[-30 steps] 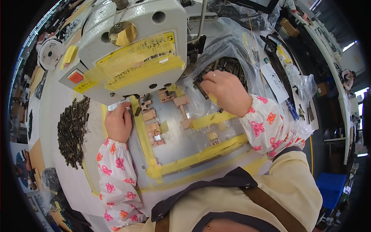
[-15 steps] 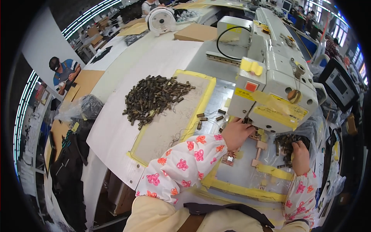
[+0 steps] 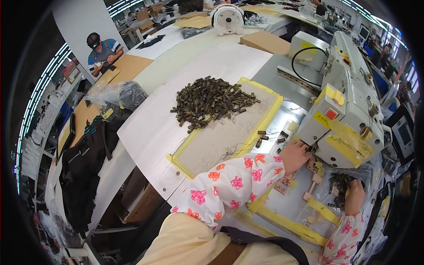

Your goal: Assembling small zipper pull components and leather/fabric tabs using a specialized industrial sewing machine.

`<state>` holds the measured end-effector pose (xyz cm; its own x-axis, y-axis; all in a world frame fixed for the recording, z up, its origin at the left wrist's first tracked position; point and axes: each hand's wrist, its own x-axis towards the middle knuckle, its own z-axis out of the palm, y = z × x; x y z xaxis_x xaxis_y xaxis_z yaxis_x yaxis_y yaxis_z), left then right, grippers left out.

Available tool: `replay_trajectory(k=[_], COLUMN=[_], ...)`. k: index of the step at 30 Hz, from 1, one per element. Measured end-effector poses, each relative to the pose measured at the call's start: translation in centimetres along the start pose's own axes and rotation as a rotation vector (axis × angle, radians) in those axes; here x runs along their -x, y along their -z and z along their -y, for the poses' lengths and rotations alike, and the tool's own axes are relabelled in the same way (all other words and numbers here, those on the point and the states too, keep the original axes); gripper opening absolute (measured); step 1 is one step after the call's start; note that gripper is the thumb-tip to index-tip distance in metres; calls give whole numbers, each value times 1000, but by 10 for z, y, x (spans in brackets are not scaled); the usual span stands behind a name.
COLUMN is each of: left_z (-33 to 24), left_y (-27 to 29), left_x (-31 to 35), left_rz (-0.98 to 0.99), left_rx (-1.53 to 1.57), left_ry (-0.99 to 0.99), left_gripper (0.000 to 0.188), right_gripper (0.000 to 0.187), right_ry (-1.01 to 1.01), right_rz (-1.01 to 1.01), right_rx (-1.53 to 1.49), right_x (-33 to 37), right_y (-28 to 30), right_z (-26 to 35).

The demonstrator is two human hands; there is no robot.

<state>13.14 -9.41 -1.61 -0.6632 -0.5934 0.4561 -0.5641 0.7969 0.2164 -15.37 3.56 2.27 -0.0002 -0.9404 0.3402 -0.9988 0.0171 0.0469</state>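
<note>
My left hand (image 3: 295,157) is at the head of a large white sewing machine (image 3: 342,119), its fingers closed under the needle area. What they pinch is hidden by the hand and the machine head. Copper-coloured metal clamp parts (image 3: 312,184) lie just right of that hand. At the right, my right hand (image 3: 354,198) reaches into a small heap of dark little rolled pieces (image 3: 339,187). Its fingers are curled down at the heap's edge, and whatever lies between them cannot be made out. Several similar pieces with thread tails (image 3: 263,137) lie left of my left hand.
A big pile of dark rolled pieces (image 3: 210,104) sits on a yellow-taped board (image 3: 212,148). Beyond stand a cardboard box (image 3: 265,43) and a white fan (image 3: 228,20). A screen (image 3: 403,130) is at the right. Another person (image 3: 104,54) sits far left. Black cloth (image 3: 84,176) hangs left.
The view has swung left, so the table, machine and hands appear farther right and the hands lower. Both hands keep nearly the same places relative to the machine and the small heap.
</note>
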Motion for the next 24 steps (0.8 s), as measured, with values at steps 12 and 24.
replay_trajectory(k=[12, 24], left_z=[-4, -4], left_y=[-3, 6], left_x=[-7, -3], left_rz=[-68, -17], left_rx=[205, 210], left_ry=[30, -157], left_gripper=[18, 24], right_gripper=[24, 9], right_ry=[25, -38], right_rz=[34, -14], right_rx=[76, 4], right_x=[-2, -3], right_y=[-7, -3], right_z=[-16, -14])
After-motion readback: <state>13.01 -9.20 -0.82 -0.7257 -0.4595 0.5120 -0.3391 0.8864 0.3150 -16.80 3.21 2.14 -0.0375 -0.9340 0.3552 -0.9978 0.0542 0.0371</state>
